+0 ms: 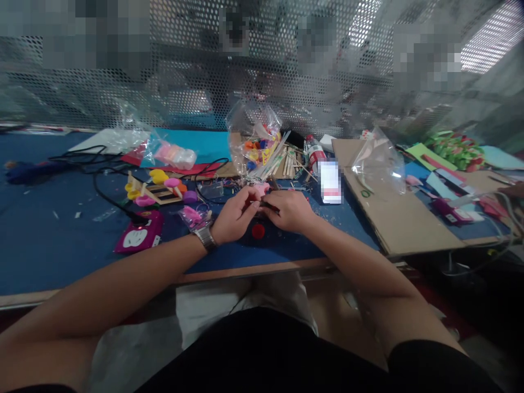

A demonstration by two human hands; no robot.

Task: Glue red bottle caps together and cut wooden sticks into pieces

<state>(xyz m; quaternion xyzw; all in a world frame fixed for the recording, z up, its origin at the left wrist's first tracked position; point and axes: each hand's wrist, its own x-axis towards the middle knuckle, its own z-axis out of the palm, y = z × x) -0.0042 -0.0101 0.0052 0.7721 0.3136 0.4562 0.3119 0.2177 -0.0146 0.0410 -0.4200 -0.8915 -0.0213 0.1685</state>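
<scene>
Both hands meet over the blue table, near its front edge. My left hand (237,214), with a metal watch (205,236) on its wrist, has its thumb and fingers pinched together. My right hand (291,210) is closed beside it, fingers curled round a small dark item too small to name. A pink piece (262,188) shows just behind the fingertips; whether it is held is unclear. Below the hands lies a round red cap (258,231). To the left sits a small bag of pink pieces (194,216).
A magenta box (141,233) with a black cable and a colourful stick construction (158,188) stand left. Behind are a plastic bag (251,144), wooden sticks (291,162), a bottle (315,155) and a phone (331,183). Cardboard (393,215) lies right; a person's hand (513,191) shows far right.
</scene>
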